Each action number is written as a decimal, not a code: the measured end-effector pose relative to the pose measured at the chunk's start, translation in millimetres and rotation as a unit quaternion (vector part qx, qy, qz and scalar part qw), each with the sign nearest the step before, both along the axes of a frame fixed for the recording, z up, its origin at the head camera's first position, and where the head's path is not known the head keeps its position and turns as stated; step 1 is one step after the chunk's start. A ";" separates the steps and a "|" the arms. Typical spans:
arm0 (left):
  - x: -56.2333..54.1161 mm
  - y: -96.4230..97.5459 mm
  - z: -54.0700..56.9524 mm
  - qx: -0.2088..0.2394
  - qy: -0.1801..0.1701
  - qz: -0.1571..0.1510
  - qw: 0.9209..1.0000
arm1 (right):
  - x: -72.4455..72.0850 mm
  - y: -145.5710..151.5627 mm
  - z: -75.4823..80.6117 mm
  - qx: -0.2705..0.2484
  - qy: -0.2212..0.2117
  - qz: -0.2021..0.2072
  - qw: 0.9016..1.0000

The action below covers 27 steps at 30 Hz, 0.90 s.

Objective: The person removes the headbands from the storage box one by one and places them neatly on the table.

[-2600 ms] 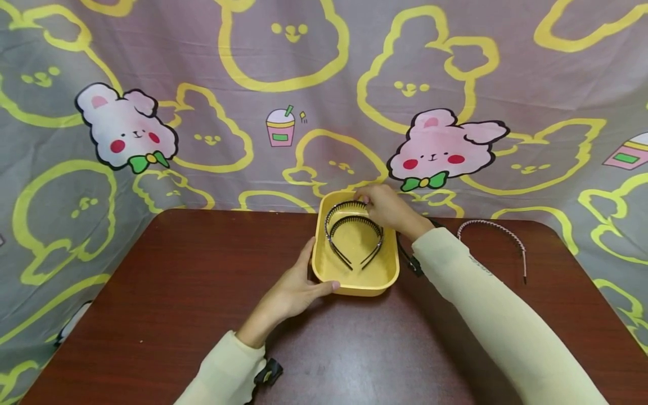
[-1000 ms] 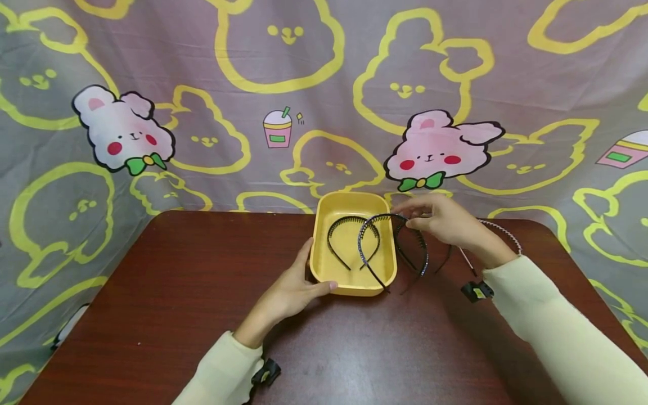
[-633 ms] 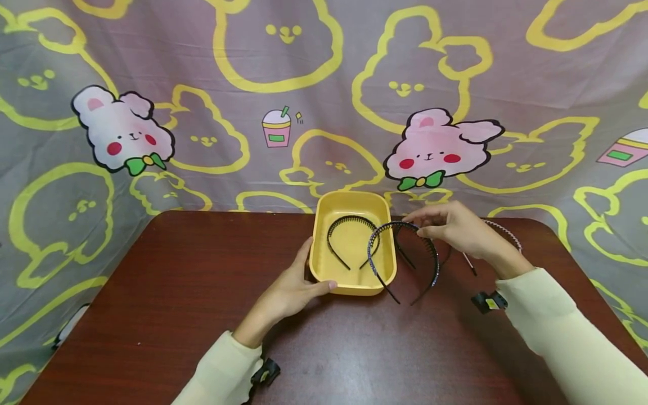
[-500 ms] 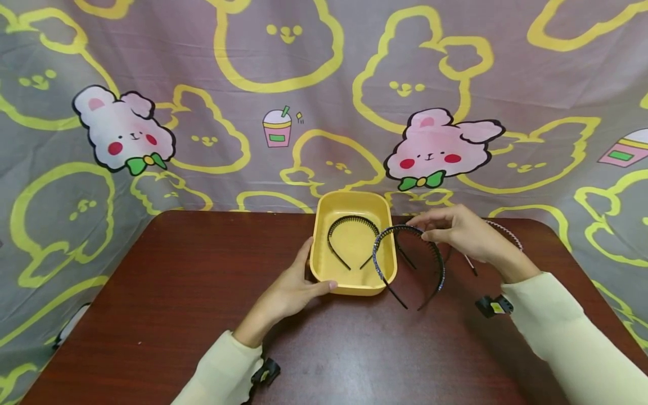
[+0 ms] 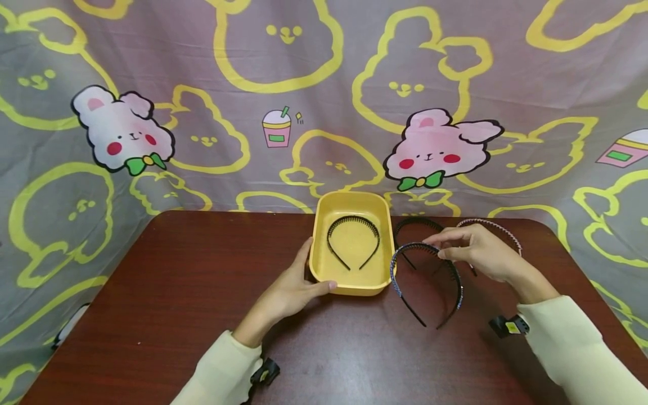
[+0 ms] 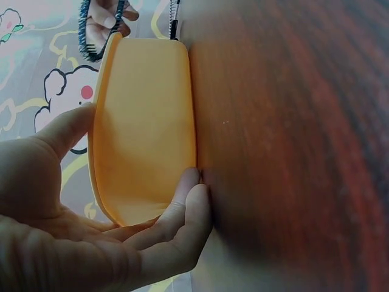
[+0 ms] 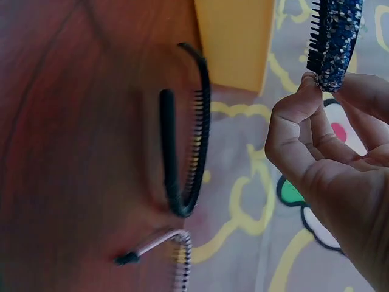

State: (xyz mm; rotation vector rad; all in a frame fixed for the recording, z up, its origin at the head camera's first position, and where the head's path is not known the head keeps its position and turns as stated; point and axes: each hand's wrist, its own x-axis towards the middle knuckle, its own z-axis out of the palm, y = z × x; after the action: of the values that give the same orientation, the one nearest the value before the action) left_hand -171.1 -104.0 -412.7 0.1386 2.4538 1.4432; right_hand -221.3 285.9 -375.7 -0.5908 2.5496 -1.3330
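Observation:
My left hand (image 5: 291,293) grips a yellow plastic box (image 5: 354,290) at its near left corner, thumb on the rim and fingers along the outside, as the left wrist view also shows. Inside the box lies a thin black toothed headband (image 5: 352,218), ends toward me. To the right of the box, my right hand (image 5: 488,259) pinches the top of a headband with blue-silver glitter (image 7: 341,38) between thumb and fingers. Its two ends hang toward me over the table, and its left arm overlaps the box's right edge in the head view.
Behind the held headband, a wider black headband (image 5: 417,220) lies on the brown table (image 5: 202,270). Right of it lies a pale pink headband (image 5: 498,227), partly hidden by my right hand. A patterned cloth (image 5: 324,112) hangs along the table's back edge.
My right hand has drawn the glittery headband out of the yellow box and moved it right and toward me. The left hand keeps its grip on the box, which stays almost in place.

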 end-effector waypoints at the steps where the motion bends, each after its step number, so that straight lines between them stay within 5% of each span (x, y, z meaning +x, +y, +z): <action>1: 0.1 -0.2 -0.1 0.000 0.000 -0.001 1.000 | 1.1 1.9 -1.8 -0.001 0.000 -0.004 1.000; 27: -1.5 -0.3 -0.8 0.006 -0.009 -0.002 1.000 | 10.2 25.5 -39.1 -0.004 -0.007 0.006 1.000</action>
State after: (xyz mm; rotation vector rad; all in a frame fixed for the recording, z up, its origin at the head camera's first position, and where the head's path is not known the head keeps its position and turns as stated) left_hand -172.5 -104.3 -413.4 0.1321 2.4311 1.4508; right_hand -211.1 311.3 -414.8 -0.5955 2.5255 -1.3397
